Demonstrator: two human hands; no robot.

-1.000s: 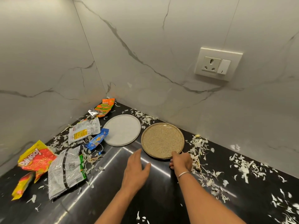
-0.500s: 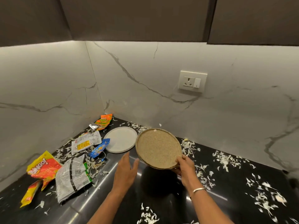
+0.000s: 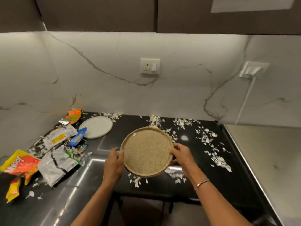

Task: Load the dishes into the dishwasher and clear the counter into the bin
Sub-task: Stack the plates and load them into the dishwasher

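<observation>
now both hands point(image 3: 147, 160) grip it — speckled plate point(image 3: 146, 152) between.

A glossy black stone counter point(image 3: 130, 125) is running along the marble wall into the far left corner. A round white plate point(image 3: 96, 129) is lying flat near that corner. Left of it, an orange foil wrapper point(image 3: 74, 115) is resting against the wall, and a white-and-yellow packet point(image 3: 59, 138) is lying beside a small blue wrapper point(image 3: 77, 137), which is touching the plate's rim. Nearer, a large silver-and-white bag point(image 3: 55, 165) is lying crumpled next to a red-and-yellow snack bag point(image 3: 19, 163). Shredded white scraps point(image 3: 216, 159) are lying scattered along the far edge, across the right side and among the wrappers.
</observation>
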